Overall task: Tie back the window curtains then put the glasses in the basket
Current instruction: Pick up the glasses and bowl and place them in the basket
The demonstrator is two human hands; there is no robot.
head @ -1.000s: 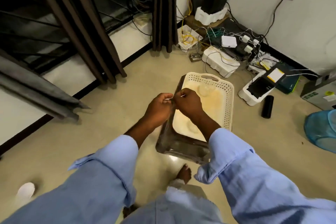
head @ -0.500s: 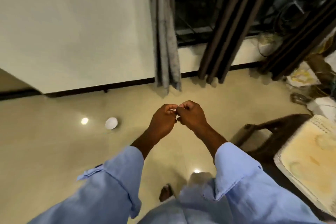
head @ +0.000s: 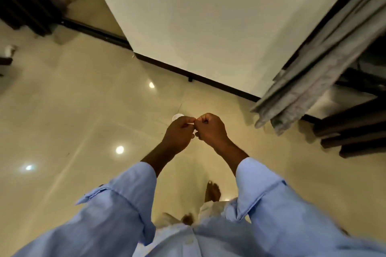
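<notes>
Glossy beige tiled floor [head: 73,123] mirroring round ceiling lights [head: 119,149], white wall [head: 208,16] edged by dark skirting [head: 208,80], blurred dark furniture [head: 27,2] far left.

White wall [head: 208,16], glossy beige floor [head: 73,121]

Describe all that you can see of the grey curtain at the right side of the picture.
The grey curtain hangs at the right edge, beside the white wall and in front of a dark window frame. It looks like soft woven cloth, gathered in long narrow folds rather than spread out. Its lower hem ends just above the shiny floor. No tie is visible around it. The picture is blurred here, so any pattern cannot be told. Neither of the hands touches it.
</notes>
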